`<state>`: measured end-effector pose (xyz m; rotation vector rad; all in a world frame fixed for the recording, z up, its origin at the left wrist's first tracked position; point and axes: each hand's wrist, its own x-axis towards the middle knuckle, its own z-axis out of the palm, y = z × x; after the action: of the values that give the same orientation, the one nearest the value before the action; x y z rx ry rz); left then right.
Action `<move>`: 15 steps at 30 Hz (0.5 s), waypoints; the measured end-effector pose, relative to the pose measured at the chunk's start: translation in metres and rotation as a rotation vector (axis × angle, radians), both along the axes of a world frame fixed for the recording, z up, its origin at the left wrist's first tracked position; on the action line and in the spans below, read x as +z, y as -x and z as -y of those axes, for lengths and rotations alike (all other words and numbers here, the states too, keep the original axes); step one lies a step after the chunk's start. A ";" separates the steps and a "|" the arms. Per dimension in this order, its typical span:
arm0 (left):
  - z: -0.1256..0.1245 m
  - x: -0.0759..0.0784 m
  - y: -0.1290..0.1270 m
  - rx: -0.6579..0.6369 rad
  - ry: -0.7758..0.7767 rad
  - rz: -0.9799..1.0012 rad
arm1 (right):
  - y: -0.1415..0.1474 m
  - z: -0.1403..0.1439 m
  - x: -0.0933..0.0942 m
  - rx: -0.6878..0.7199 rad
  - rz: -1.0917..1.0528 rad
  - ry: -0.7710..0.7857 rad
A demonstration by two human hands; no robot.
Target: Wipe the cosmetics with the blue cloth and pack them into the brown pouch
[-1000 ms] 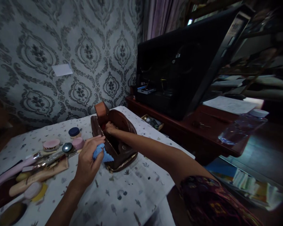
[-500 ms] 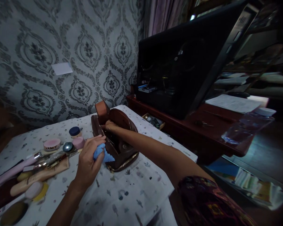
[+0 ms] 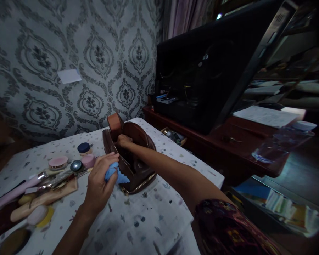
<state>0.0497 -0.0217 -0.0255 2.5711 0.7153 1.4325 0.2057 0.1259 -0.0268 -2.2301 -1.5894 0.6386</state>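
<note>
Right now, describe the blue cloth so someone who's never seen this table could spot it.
On the white patterned tablecloth stands an open brown leather bag. The blue cloth is bunched in the left hand, pressed against the bag's near side. It is the only bright blue thing among pink and tan cosmetics.

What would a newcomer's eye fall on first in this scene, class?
The open brown bag at the table's centre, with the right hand at its opening. The left hand presses a blue cloth against its near side. Left of it lie scattered cosmetics.

Bare forearms; right sleeve dark, seemingly red-patterned.
</note>
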 end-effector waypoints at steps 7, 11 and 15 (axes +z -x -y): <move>0.000 -0.002 0.000 0.000 0.046 -0.002 | 0.001 0.021 0.003 -0.093 -0.061 0.009; 0.001 -0.001 0.001 -0.004 0.030 0.004 | -0.003 0.039 0.003 -0.098 -0.090 0.041; 0.001 -0.001 0.001 -0.003 0.015 -0.002 | -0.008 0.060 0.003 -0.061 -0.119 0.046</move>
<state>0.0486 -0.0222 -0.0268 2.5614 0.7200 1.4186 0.2137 0.0663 -0.0235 -2.2195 -1.4579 0.7820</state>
